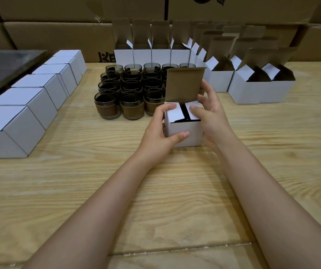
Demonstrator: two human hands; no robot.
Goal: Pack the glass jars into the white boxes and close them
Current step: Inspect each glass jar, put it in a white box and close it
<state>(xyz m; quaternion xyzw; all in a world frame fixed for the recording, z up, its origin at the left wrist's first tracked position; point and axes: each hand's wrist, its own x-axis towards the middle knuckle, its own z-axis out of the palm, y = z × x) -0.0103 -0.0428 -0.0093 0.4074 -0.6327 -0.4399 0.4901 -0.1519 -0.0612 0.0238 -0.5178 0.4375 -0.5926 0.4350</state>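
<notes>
Both hands gripped the box [182,131]: left hand [161,131], right hand [210,113], pressing 2 flaps [175,113] down. Risk: flaps spring up, jamming lid [183,85] tuck.

Box in hand [184,133]: white outside, plain brown inside the raised lid [183,85]. Closed boxes [20,121], left row: white. Open boxes [248,90], rear: white, brown interiors. Glass jars [130,94]: smoky dark glass, brown band round the lower body. Table [78,181]: pale wood, wavy grain. Cartons [58,33] behind: brown with black print.
</notes>
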